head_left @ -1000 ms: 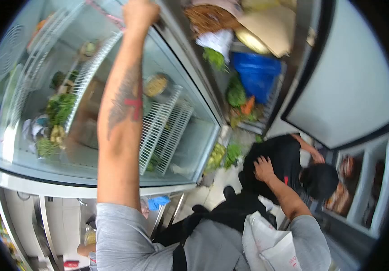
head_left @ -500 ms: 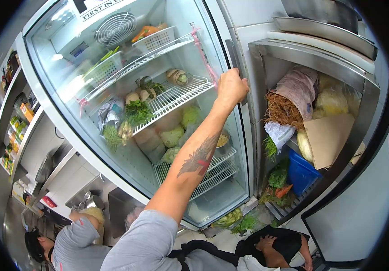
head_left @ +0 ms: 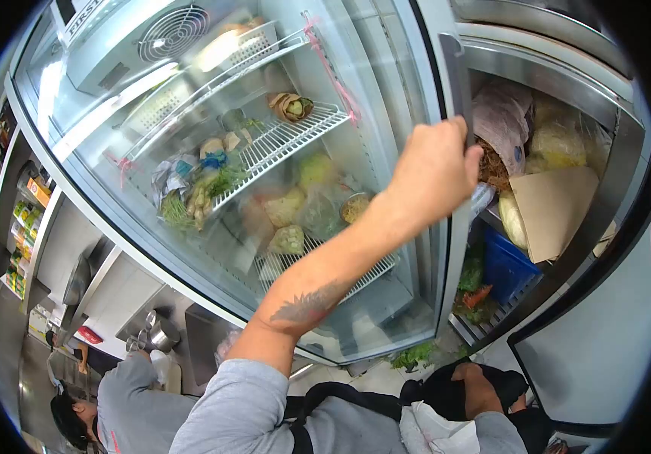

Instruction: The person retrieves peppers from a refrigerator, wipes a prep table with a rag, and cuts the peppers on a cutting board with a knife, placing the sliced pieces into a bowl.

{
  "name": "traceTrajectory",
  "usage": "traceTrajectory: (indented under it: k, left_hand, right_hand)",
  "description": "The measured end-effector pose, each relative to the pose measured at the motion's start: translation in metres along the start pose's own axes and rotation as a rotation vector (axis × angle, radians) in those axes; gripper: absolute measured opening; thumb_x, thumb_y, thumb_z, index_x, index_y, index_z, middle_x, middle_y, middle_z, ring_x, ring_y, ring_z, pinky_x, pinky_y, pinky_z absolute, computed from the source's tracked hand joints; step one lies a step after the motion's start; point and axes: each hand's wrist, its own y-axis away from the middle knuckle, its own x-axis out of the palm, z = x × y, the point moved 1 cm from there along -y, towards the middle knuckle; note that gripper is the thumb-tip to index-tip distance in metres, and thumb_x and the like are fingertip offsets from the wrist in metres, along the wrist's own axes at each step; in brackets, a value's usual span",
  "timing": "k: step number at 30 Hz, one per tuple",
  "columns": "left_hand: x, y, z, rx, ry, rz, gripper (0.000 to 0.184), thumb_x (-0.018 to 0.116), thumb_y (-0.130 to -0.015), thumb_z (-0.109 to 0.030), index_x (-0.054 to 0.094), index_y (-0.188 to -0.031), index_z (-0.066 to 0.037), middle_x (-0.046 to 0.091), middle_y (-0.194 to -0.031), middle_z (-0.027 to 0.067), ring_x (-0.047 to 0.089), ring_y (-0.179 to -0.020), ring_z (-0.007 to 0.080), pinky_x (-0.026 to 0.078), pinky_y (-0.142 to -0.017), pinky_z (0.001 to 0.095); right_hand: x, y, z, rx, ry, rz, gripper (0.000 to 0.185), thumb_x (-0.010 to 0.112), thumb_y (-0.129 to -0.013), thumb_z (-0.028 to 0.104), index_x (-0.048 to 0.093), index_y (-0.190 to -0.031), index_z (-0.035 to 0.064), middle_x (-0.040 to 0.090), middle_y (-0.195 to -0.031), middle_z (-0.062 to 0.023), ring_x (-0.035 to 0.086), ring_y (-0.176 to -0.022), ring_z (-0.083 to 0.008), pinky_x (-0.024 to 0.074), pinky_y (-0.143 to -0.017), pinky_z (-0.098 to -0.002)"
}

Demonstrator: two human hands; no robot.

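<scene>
My left hand [head_left: 435, 163] is closed around the handle [head_left: 455, 87] at the edge of a glass fridge door [head_left: 446, 250], with the thumb showing on the right. The door stands partly open, and its glass lies between me and the shelves. Behind it, leafy greens [head_left: 223, 181] and a paper-wrapped bundle of vegetables [head_left: 290, 107] lie on a white wire shelf [head_left: 295, 144]. Bagged vegetables and a bowl [head_left: 354, 207] are lower down. My right hand [head_left: 468, 372] is low against black clothing; its fingers are not clear.
Right of the door, a metal-framed cabinet [head_left: 628, 144] holds wrapped produce, a cardboard piece [head_left: 554, 208] and a blue crate [head_left: 508, 265]. A co-worker in a grey shirt [head_left: 140, 401] stands at a counter on the left, near metal pots [head_left: 161, 331]. Another person [head_left: 83, 356] is farther back.
My left hand has pulled the fridge door outward and to the right, from nearly closed to partly open. The door edge now covers part of the cabinet. My right hand has shifted slightly up.
</scene>
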Motion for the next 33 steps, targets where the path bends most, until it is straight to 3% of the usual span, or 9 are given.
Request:
traceTrajectory:
  k: [2, 4, 7, 11, 15, 21, 25, 27, 33]
  left_hand:
    - [-0.005, 0.013, -0.016, 0.049, 0.031, 0.003, 0.026, 0.075, -0.09, -0.014, 0.063, -0.08, 0.007, 0.068, -0.074, 0.0268, 0.07, -0.073, 0.0461, 0.056, -0.066, 0.0483]
    - [-0.01, 0.023, -0.03, 0.054, 0.104, 0.074, 0.026, 0.075, -0.09, -0.014, 0.061, -0.08, 0.006, 0.066, -0.07, 0.0256, 0.069, -0.067, 0.0462, 0.055, -0.061, 0.0473]
    - [-0.024, 0.034, -0.053, 0.154, 0.063, 0.105, 0.023, 0.072, -0.09, -0.012, 0.059, -0.079, 0.004, 0.065, -0.075, 0.031, 0.067, -0.076, 0.0506, 0.055, -0.067, 0.0552]
    - [-0.015, 0.044, -0.066, 0.102, 0.122, 0.097, 0.019, 0.068, -0.097, -0.012, 0.062, -0.097, 0.006, 0.07, -0.079, 0.0248, 0.072, -0.071, 0.0351, 0.058, -0.062, 0.0403]
    - [-0.002, 0.049, -0.065, -0.034, 0.183, 0.064, 0.024, 0.066, -0.102, -0.014, 0.065, -0.114, 0.007, 0.075, -0.085, 0.0195, 0.076, -0.071, 0.0195, 0.061, -0.06, 0.0264]
    - [-0.023, 0.031, 0.0, -0.017, 0.129, 0.077, 0.028, 0.071, -0.1, -0.02, 0.07, -0.115, 0.004, 0.077, -0.089, 0.0165, 0.076, -0.073, 0.0174, 0.061, -0.062, 0.0253]
    - [-0.021, 0.044, -0.013, -0.012, 0.143, 0.094, 0.029, 0.072, -0.1, -0.022, 0.071, -0.114, 0.003, 0.077, -0.089, 0.0157, 0.076, -0.073, 0.0175, 0.06, -0.062, 0.0253]
    - [-0.02, 0.048, -0.019, -0.009, 0.151, 0.097, 0.029, 0.073, -0.1, -0.022, 0.071, -0.114, 0.003, 0.077, -0.089, 0.0153, 0.076, -0.073, 0.0175, 0.06, -0.062, 0.0253]
    - [-0.027, 0.047, -0.027, 0.016, 0.145, 0.118, 0.03, 0.074, -0.099, -0.025, 0.072, -0.113, 0.002, 0.078, -0.09, 0.0142, 0.076, -0.072, 0.0176, 0.06, -0.062, 0.0253]
  right_hand:
    - [-0.04, -0.035, -0.011, -0.223, 0.086, -0.274, 0.049, 0.058, -0.096, 0.039, 0.07, -0.134, 0.0104, 0.061, -0.147, -0.0176, 0.056, -0.139, -0.0329, 0.0447, -0.115, -0.0428]
    - [-0.122, 0.015, 0.002, -0.414, -0.158, -0.651, 0.043, 0.05, -0.099, 0.027, 0.07, -0.129, 0.0041, 0.071, -0.127, -0.0204, 0.067, -0.117, -0.0393, 0.0506, -0.103, -0.0494]
    - [-0.21, 0.151, 0.024, -0.779, -0.729, -0.916, 0.051, 0.037, -0.111, 0.037, 0.062, -0.138, 0.003, 0.065, -0.138, -0.0163, 0.059, -0.127, -0.0287, 0.0402, -0.113, -0.0431]
    - [-0.244, 0.273, 0.044, -0.866, -0.772, -0.795, 0.048, 0.044, -0.11, 0.041, 0.067, -0.126, 0.0023, 0.07, -0.115, -0.0125, 0.065, -0.107, -0.025, 0.0478, -0.091, -0.0392]
    - [-0.236, 0.224, 0.031, -0.728, -0.664, -0.57, 0.044, 0.051, -0.108, 0.045, 0.07, -0.114, 0.0045, 0.07, -0.096, -0.0086, 0.069, -0.089, -0.0211, 0.0548, -0.065, -0.0363]
    - [-0.127, 0.098, -0.004, -0.452, -0.717, -0.415, 0.043, 0.052, -0.106, 0.043, 0.07, -0.12, 0.0072, 0.074, -0.105, -0.0131, 0.071, -0.082, -0.0257, 0.0594, -0.067, -0.0414]
    - [-0.025, 0.003, -0.003, -0.293, -0.085, -0.455, 0.044, 0.057, -0.097, 0.035, 0.07, -0.132, 0.0109, 0.069, -0.135, -0.0145, 0.067, -0.122, -0.0369, 0.0549, -0.102, -0.0448]
    - [0.023, 0.051, 0.007, -0.031, -0.266, -0.412, 0.05, 0.052, -0.097, 0.029, 0.065, -0.141, 0.0092, 0.057, -0.154, -0.0123, 0.054, -0.142, -0.032, 0.0383, -0.116, -0.0609]
    - [0.084, 0.056, 0.012, 0.065, 0.278, -0.404, 0.058, 0.051, -0.1, 0.037, 0.051, -0.157, 0.023, 0.027, -0.173, -0.0111, 0.015, -0.161, -0.0341, 0.0006, -0.121, -0.0741]
